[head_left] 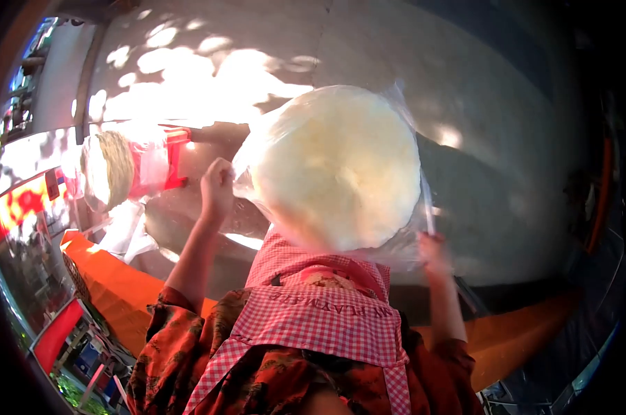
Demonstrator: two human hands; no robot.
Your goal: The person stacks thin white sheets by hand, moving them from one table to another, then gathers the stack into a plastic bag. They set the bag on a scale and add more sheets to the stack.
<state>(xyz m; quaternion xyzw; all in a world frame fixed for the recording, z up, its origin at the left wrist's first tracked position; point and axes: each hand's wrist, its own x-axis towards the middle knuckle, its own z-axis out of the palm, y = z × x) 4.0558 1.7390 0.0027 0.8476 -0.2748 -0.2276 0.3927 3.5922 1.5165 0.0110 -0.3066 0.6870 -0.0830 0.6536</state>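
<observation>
A large, round, pale yellow-white sheet lies within clear plastic in front of the red checked apron. My left hand is closed on the plastic's left edge, beside the round sheet. On the other side, my right hand, blurred by motion, is closed around the lower end of a thin whitish strip that runs up along the sheet's right edge. Whether that strip is a stick or gathered plastic cannot be made out.
To the left stands a bundle of pale round sheets in plastic, next to a red and clear bag. Orange edging runs along the near left side. A grey surface with sunlit patches extends beyond.
</observation>
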